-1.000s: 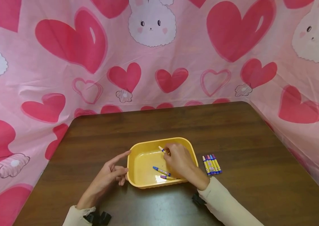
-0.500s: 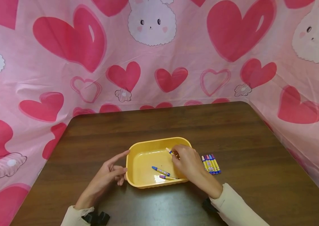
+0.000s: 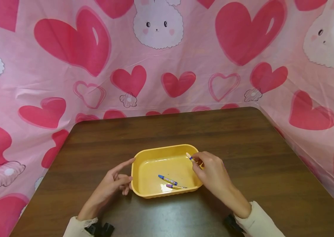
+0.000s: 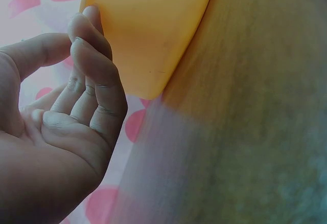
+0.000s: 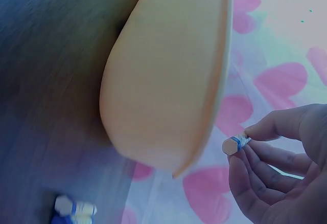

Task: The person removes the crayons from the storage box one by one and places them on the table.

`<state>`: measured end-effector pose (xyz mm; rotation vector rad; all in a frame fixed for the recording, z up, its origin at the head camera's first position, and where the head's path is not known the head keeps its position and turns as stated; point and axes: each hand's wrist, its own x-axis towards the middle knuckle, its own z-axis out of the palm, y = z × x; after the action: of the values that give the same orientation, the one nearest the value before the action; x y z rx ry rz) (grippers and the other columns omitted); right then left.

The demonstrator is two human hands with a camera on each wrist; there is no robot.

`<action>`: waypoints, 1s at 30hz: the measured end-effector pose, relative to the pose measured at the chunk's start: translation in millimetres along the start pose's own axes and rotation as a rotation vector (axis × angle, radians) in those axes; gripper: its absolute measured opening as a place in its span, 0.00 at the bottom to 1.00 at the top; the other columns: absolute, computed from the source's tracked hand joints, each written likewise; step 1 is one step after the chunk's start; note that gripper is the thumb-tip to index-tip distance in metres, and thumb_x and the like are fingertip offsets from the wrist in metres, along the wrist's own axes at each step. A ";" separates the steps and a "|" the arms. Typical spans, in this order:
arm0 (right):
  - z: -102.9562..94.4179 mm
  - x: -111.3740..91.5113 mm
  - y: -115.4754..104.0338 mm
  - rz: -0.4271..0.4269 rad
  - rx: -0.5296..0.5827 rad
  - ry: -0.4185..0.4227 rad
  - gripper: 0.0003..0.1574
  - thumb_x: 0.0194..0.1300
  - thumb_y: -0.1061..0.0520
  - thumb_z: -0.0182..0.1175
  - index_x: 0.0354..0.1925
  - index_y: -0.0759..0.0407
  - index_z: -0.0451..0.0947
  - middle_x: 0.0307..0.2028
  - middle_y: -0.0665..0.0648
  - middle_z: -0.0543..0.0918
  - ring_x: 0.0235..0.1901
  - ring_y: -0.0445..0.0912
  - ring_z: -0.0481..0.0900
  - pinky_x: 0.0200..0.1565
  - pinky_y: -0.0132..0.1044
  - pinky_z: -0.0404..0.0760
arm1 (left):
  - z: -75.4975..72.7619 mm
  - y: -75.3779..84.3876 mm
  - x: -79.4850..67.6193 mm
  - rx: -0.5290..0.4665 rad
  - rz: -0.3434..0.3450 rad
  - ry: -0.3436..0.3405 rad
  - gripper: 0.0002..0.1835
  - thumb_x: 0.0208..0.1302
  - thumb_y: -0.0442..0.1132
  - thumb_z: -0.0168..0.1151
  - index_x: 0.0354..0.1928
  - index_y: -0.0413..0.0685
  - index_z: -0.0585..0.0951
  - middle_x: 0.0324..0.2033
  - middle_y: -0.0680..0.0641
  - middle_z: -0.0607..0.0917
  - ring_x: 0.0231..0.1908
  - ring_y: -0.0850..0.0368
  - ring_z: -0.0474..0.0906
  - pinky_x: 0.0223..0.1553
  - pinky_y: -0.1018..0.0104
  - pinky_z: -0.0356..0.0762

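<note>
In the head view, a yellow plastic tray (image 3: 149, 176) stands on the dark wooden table. My left hand (image 3: 107, 186) is at its left end, extended index finger and thumb touching the wall near the rim; the other fingers are loosely bent. A pale-tipped crayon (image 3: 189, 156) in a yellow wrapper with blue bands is pinched between thumb and fingertips of my right hand (image 3: 214, 169), over the tray's right rim. The right wrist view shows the flat end of this crayon (image 5: 231, 146). Inside the tray lie a blue crayon (image 3: 167, 179) and a purple crayon (image 3: 176, 186).
More crayons (image 5: 74, 208) lie on the table beside the tray's right end, seen at the lower left of the right wrist view; in the head view my right hand hides them. A pink heart-print cloth (image 3: 178, 59) hangs around the table's far sides.
My right hand has moved rightward with the pale crayon, from above the tray's inside to its right rim, and now covers the row of crayons. My left hand stays at the tray.
</note>
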<state>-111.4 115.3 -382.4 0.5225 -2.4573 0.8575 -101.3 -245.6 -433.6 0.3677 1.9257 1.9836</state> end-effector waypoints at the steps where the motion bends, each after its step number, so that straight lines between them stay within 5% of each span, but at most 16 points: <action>1: -2.8 -1.1 1.0 0.004 -0.001 0.005 0.09 0.50 0.69 0.71 0.32 0.61 0.85 0.27 0.52 0.82 0.26 0.42 0.78 0.30 0.35 0.82 | 0.0 0.2 -0.1 0.000 -0.001 0.001 0.35 0.71 0.30 0.57 0.76 0.40 0.56 0.23 0.29 0.80 0.19 0.57 0.77 0.23 0.68 0.78; 11: -26.2 -10.2 26.0 0.049 0.044 0.103 0.09 0.50 0.70 0.72 0.31 0.61 0.84 0.26 0.50 0.83 0.25 0.40 0.78 0.28 0.35 0.81 | 0.0 0.5 -0.9 0.003 0.009 -0.005 0.36 0.71 0.30 0.57 0.76 0.39 0.56 0.23 0.32 0.81 0.18 0.57 0.77 0.23 0.68 0.76; 17: -41.2 -14.0 47.9 0.147 0.031 0.119 0.08 0.51 0.70 0.71 0.32 0.62 0.85 0.25 0.51 0.84 0.25 0.41 0.79 0.28 0.22 0.76 | 0.9 1.2 -0.5 0.010 0.008 0.000 0.35 0.70 0.31 0.58 0.76 0.41 0.57 0.23 0.31 0.81 0.18 0.57 0.77 0.22 0.68 0.76; 22: -49.1 -18.4 64.8 0.252 0.041 0.075 0.07 0.53 0.69 0.69 0.33 0.62 0.86 0.25 0.52 0.85 0.25 0.40 0.81 0.29 0.19 0.74 | 0.9 1.3 -0.1 0.012 0.001 0.002 0.35 0.71 0.31 0.57 0.76 0.41 0.57 0.23 0.31 0.80 0.18 0.56 0.77 0.22 0.67 0.76; 30: -51.5 -23.3 96.6 0.427 0.081 -0.101 0.05 0.58 0.63 0.70 0.35 0.62 0.86 0.28 0.55 0.87 0.27 0.43 0.83 0.29 0.29 0.77 | 0.5 0.9 -0.1 0.018 -0.003 0.008 0.35 0.71 0.31 0.57 0.76 0.42 0.57 0.24 0.26 0.78 0.18 0.56 0.77 0.22 0.68 0.76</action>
<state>-124.2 224.1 -405.5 0.0636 -2.6830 1.1231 -101.0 -245.2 -432.7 0.3625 1.9491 1.9699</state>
